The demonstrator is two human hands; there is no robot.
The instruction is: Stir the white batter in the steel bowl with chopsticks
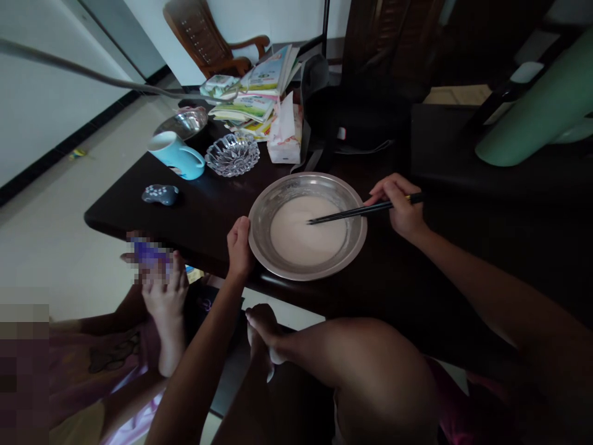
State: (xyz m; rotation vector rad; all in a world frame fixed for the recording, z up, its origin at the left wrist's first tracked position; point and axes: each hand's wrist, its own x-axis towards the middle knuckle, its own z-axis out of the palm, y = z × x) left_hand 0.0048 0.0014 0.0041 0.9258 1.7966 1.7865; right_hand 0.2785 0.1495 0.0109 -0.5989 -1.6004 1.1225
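Observation:
A wide steel bowl (264,213) holding pale batter (306,235) sits on the dark table (204,216) in front of me. My left hand (239,247) is closed on the bowl's left rim. My right hand (401,204) grips a pair of dark chopsticks (356,212) at the bowl's right side. Their tips reach into the batter near its middle.
Further back on the table stand a blue mug (176,156), a cut-glass dish (232,154), a small steel bowl (183,123), a tissue pack (283,133), stacked books (254,93) and a black bag (352,111). A small grey gadget (160,194) lies near the left edge. Another person sits at lower left.

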